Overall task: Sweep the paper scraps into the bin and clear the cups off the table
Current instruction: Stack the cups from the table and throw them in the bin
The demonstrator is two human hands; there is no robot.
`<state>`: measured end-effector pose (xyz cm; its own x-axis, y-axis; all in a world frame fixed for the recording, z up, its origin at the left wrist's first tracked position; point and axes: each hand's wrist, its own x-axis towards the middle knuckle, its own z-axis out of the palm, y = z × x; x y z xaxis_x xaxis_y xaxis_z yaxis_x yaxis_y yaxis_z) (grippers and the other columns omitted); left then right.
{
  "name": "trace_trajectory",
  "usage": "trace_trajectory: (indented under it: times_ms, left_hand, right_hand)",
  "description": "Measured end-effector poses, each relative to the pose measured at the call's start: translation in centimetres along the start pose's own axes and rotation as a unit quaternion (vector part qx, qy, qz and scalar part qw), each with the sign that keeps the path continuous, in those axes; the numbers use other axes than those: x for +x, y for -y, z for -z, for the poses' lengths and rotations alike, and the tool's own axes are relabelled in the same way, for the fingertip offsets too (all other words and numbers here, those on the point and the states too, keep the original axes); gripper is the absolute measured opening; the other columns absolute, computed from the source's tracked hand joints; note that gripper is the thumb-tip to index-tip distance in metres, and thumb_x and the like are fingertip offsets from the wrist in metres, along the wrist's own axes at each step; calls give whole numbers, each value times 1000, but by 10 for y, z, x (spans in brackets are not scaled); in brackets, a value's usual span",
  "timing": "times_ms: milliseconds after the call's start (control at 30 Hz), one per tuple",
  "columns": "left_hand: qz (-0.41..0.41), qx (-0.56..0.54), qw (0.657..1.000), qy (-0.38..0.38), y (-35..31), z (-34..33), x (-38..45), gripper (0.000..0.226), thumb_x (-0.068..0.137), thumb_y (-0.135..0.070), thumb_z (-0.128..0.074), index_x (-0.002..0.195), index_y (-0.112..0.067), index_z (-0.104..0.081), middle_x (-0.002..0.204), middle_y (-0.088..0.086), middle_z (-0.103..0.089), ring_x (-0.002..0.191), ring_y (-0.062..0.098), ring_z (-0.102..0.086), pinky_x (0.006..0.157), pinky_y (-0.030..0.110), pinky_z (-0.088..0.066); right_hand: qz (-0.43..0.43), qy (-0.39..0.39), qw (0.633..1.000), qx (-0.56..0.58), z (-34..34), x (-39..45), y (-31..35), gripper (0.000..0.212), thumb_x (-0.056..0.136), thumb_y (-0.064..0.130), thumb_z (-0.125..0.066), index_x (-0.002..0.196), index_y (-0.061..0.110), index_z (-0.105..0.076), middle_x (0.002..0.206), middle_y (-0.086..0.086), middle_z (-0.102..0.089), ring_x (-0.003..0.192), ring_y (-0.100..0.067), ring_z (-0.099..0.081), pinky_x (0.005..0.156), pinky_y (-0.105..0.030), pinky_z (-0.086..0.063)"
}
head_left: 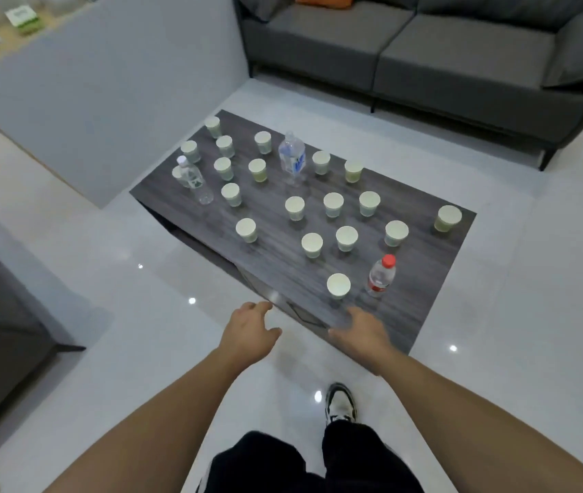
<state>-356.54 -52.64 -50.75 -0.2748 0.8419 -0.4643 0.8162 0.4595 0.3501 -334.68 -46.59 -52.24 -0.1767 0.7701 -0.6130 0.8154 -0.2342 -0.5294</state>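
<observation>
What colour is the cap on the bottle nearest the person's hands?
Red. The bottle cap shows clearly in the head view, on the bottle beside the nearest paper cup.

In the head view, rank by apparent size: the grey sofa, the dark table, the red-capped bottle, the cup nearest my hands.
1. dark table
2. grey sofa, cropped, so unsure against the table
3. red-capped bottle
4. nearest cup

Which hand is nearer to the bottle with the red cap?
The right hand. It hovers over the table's near edge, just below and left of the red-capped bottle in the picture. The left hand is farther left, off the table corner, over the floor.
</observation>
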Motion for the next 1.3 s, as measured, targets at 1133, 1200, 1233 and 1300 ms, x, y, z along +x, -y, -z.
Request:
trace_trajectory:
  times_ms: [1133, 1200, 1233, 1300]
  left_hand:
    - [-139, 146, 968, 150, 122, 26, 457, 67, 76, -16, -71, 135, -25, -41, 139, 12, -34, 114, 40, -46, 82, 45, -46]
    - [-132, 104, 978, 121, 116, 28, 455, 61, 74, -16, -68, 131, -22, -46, 132, 13, -40, 110, 38, -46, 83, 44, -45]
    - [-131, 70, 985, 92, 111, 30, 452, 60, 73, -17, -67, 130, -22, -48, 130, 13, -42, 108, 36, -46, 85, 43, -44]
    - [-151, 7, 988, 23, 99, 35, 448, 60, 72, -19, -66, 128, -23, -47, 127, 13, -44, 106, 33, -45, 86, 41, -43]
  right_hand:
    - [-205, -260, 943, 36, -107, 307, 93, 52, 78, 18, -69, 129, 20, -59, 121, -17, -50, 105, -34, -53, 89, -37, -44]
    - [-130, -333, 934, 20, -95, 310, 108, 54, 79, 27, -67, 131, 20, -54, 121, -14, -49, 104, -27, -51, 86, -31, -42]
    - [-96, -343, 934, 8, -88, 312, 115, 54, 80, 30, -65, 132, 19, -53, 121, -14, -49, 104, -27, -50, 86, -30, -42]
    - [-49, -343, 938, -13, -79, 320, 124, 54, 81, 30, -65, 132, 15, -55, 121, -17, -50, 103, -32, -52, 86, -37, -46]
